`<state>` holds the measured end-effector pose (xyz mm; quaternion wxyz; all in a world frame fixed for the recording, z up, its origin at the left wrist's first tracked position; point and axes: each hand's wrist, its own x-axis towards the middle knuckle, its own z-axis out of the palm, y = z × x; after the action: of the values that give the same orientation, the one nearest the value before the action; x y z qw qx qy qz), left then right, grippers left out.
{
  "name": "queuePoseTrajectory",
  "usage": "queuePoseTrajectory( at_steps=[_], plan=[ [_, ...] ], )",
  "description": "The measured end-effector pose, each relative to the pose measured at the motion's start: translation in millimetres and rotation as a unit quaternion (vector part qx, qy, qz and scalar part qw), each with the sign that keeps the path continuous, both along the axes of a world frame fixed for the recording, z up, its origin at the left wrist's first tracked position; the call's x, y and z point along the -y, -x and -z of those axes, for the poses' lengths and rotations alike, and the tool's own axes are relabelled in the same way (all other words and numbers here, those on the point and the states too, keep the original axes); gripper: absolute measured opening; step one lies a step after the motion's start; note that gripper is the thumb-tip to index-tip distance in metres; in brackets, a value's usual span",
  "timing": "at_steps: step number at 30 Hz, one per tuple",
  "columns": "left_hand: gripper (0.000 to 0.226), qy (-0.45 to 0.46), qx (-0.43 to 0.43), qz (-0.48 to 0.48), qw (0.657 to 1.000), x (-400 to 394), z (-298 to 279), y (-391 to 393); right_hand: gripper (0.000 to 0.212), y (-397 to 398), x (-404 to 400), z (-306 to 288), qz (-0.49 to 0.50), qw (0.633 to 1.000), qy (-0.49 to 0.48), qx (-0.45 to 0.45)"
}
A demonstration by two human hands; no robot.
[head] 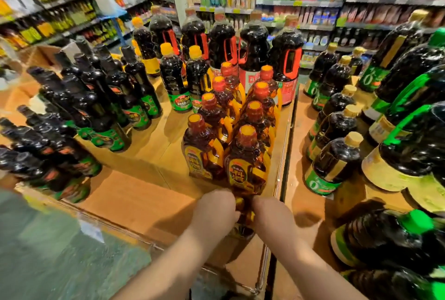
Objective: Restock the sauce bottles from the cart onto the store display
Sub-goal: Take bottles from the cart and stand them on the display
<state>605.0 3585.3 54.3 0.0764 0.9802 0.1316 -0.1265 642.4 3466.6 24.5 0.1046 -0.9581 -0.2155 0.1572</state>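
Both hands sit together at the near edge of the wooden tabletop (134,201), on either side of one amber bottle (243,217). Left hand (215,208) wraps the bottle's left side, right hand (272,215) its right side. Fingers curl round the bottle; only the backs of the hands show, so the fingertips are hidden. The held bottle is mostly covered, with just a strip of amber and yellow label between the hands and its dark lower end below them. I cannot tell whether it rests on the tabletop or is lifted.

Just beyond the hands stands a double row of matching amber bottles (245,162) with red-orange caps and yellow handles, running away toward the back. The nearest one almost touches the knuckles.

Behind that row are big dark jugs with red handles (286,58), with a pair of dark yellow-capped bottles (172,75) to the left of them. On the left part of the tabletop is a dense block of slim dark bottles with green labels (96,107), leaning in the wide-angle view.

Right of a narrow gap is a second wooden display (303,193) carrying dark bottles with tan caps (337,160) and larger green-handled ones (414,131) at the far right.

Green floor (48,251) is at lower left. Store shelves (298,2) full of goods fill the background, blurred.
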Motion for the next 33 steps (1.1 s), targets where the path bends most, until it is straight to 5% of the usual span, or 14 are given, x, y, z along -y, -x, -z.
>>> queuePoseTrajectory(
  at_steps=[7,9,18,21,25,33],
  plan=[
    [0.005,0.012,-0.03,-0.114,0.993,-22.9,-23.8,52.0,0.009,29.1,-35.0,-51.5,-0.155,0.986,0.006,0.062],
    [0.015,0.004,-0.018,-0.15,0.988,-31.4,-32.2,78.7,0.012,41.9,-53.4,-50.6,-0.203,0.977,-0.019,0.058],
    [0.023,-0.082,-0.02,-0.34,0.937,-66.4,-45.4,214.5,0.021,152.8,-137.9,-64.1,-0.471,0.881,-0.005,0.051],
    [0.026,-0.065,-0.03,-0.415,0.907,-71.1,-45.9,275.5,0.025,206.8,-163.9,-72.1,-0.555,0.83,0.027,0.058],
    [0.025,-0.073,-0.048,-0.506,0.858,-62.2,-40.1,371.6,0.012,287.2,-170.2,-66.9,-0.633,0.769,-0.056,0.077],
    [0.025,-0.062,-0.025,-0.713,0.698,-6.3,-25.1,548.3,0.013,436.9,-169.8,-37.8,-0.787,0.604,-0.12,0.047]
  ],
)
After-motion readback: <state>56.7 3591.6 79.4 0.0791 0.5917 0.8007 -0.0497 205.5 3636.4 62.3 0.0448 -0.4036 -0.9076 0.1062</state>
